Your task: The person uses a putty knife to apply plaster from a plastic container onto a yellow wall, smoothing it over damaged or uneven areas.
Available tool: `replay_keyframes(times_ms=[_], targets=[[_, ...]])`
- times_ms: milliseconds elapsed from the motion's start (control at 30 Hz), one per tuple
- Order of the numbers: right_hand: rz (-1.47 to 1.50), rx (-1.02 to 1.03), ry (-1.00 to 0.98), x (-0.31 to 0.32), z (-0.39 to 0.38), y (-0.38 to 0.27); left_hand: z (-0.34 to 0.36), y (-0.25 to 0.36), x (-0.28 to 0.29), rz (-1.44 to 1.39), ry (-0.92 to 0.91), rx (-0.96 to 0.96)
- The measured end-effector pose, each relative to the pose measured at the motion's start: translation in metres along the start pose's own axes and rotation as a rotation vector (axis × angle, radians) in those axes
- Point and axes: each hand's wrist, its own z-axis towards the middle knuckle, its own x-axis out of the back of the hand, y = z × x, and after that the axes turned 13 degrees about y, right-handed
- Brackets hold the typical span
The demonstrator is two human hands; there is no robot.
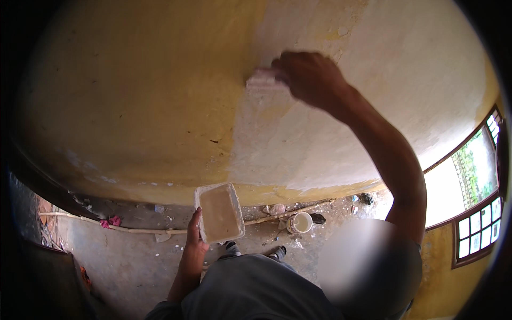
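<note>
My right hand is raised against the wall, its fingers closed round a wide paint brush smeared by motion. The brush lies at the border between the bare yellow wall and a pale, whitish coated stretch. Low in front of me, my left hand grips the left side of a rectangular plastic tub. Beige-looking liquid fills much of the tub, and its rim is crusted with pale paint. The thumb shows along the tub's side; the other fingers are hidden beneath it.
A white bucket stands on the floor near the wall's foot, beside a dark object. A long wooden pole lies along the floor, with a pink cloth near it. Barred windows are at right.
</note>
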Motion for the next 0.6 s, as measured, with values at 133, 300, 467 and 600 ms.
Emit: replay_keyframes(times_ms=[133,300,467,600], targets=[[0.068,-0.171,0.561,0.134,0.049,0.036,0.004,-0.003,-0.01,0.036,0.017,-0.009],[0.382,-0.36,0.028,0.044,-0.031,0.015,0.001,0.002,0.0,0.028,0.041,-0.022],[0.029,-0.115,0.069,0.012,-0.071,0.069,0.013,-0.007,0.001,0.006,-0.003,0.001],[0.139,-0.416,0.377,0.094,-0.024,0.086,0.01,-0.006,-0.002,0.014,0.042,-0.007]])
